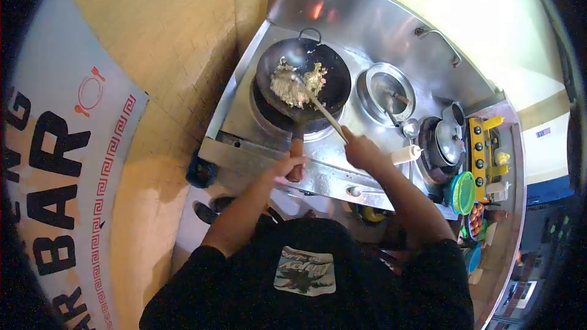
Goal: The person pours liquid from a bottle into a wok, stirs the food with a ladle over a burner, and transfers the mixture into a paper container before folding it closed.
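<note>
A dark wok (337,76) sits on the left burner, tipped slightly, with a loop handle at its far rim. Its brown wooden handle (296,150) points toward me, and my left hand (286,169) is closed around it. Inside the wok lies fried rice-like food (289,90) with pale and yellowish bits. My right hand (363,150) grips the end of a long-handled wok utensil (328,116). The utensil's head is down in the food, so its shape is hard to make out.
Right of the wok stands a metal pot (369,94) with a utensil in it. A ladle (410,127), a cream squeeze bottle (406,154), lidded pans (448,142), green and blue baskets (466,194) and eggs (476,220) lie farther right. A steel backsplash (361,24) rises behind.
</note>
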Demonstrator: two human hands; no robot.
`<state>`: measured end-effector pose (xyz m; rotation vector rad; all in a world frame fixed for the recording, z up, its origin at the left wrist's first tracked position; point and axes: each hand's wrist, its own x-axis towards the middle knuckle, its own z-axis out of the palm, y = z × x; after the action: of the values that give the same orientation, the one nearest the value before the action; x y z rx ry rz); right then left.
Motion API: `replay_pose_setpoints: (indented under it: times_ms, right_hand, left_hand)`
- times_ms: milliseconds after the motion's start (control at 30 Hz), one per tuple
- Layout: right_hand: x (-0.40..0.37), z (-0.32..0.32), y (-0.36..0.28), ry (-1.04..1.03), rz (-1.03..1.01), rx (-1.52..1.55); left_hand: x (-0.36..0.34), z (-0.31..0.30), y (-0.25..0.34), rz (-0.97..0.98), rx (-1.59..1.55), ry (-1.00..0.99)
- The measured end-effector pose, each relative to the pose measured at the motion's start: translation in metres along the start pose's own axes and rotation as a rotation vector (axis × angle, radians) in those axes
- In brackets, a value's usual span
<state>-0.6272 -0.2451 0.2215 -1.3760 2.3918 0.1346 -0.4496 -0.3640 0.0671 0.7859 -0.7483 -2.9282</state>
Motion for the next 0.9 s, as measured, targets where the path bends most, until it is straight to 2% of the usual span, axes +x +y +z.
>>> replay_pose_setpoints:
  times_ms: [67, 100, 167, 233, 300, 333, 367, 433, 500, 567, 633, 667, 700, 733, 767, 800, 833, 867, 900]
  right_hand:
    - [-0.056, -0.020, -0.011, -0.062, -0.021, -0.153]
    - [-0.070, -0.020, -0.006, -0.118, -0.041, -0.387]
    - [-0.069, -0.019, 0.025, -0.050, -0.041, -0.574]
    - [-0.065, -0.068, 0.041, 0.038, -0.032, -0.498]
    - [-0.071, -0.106, 0.045, 0.104, -0.040, -0.518]
    - [-0.077, -0.122, 0.040, 0.123, -0.027, -0.604]
    - [-0.084, -0.129, 0.046, 0.195, -0.083, -0.555]
    - [-0.089, -0.133, 0.047, 0.177, -0.062, -0.623]
    - [-0.080, -0.117, 0.030, 0.103, 0.048, -0.517]
    - [-0.038, -0.073, 0.050, 0.053, 0.135, -0.318]
    - [-0.011, -0.043, 0.062, 0.139, 0.190, 0.149]
    - [-0.007, -0.039, 0.050, 0.192, 0.174, 0.205]
    - [0.012, -0.003, 0.070, 0.407, -0.040, 0.302]
    - [0.033, 0.023, 0.074, 0.428, -0.005, 0.308]
    - [0.050, 0.036, 0.068, 0.453, 0.035, 0.314]
    - [0.054, 0.028, 0.050, 0.283, 0.123, 0.447]
    - [0.051, 0.010, 0.032, 0.114, 0.209, 0.574]
    - [0.043, -0.004, 0.024, -0.068, 0.258, 0.935]
    - [0.029, -0.019, 0.017, -0.069, 0.263, 0.934]
  left_hand:
    - [0.006, -0.024, -0.002, 0.002, 0.147, -0.006]
    - [-0.011, 0.001, 0.003, 0.012, 0.143, -0.007]
    - [-0.062, 0.084, 0.007, 0.036, -0.005, 0.012]
    - [-0.059, 0.096, -0.012, 0.016, 0.050, 0.084]
    - [-0.045, 0.093, -0.004, 0.025, 0.122, 0.139]
    - [-0.036, 0.080, 0.000, 0.017, 0.012, 0.081]
    - [-0.027, 0.065, 0.003, 0.018, -0.097, 0.024]
    - [-0.017, 0.047, 0.003, -0.014, -0.123, -0.026]
    - [-0.021, 0.042, 0.000, 0.048, -0.078, -0.050]
    - [-0.016, 0.028, -0.009, 0.030, -0.043, -0.030]
    - [-0.006, 0.006, -0.007, 0.043, -0.002, -0.013]
    - [-0.004, -0.007, -0.010, 0.094, 0.037, -0.056]
    - [-0.008, -0.019, -0.013, 0.139, 0.072, -0.096]
    - [-0.021, -0.028, -0.011, 0.042, 0.124, -0.117]
    - [-0.030, -0.048, -0.013, -0.068, 0.071, -0.225]
    - [-0.039, -0.072, -0.020, -0.177, 0.018, -0.335]
    - [-0.038, -0.107, -0.038, -0.300, 0.114, -0.322]
    - [-0.032, -0.144, -0.063, -0.424, 0.211, -0.307]
    - [-0.029, -0.169, -0.085, -0.428, 0.208, -0.310]
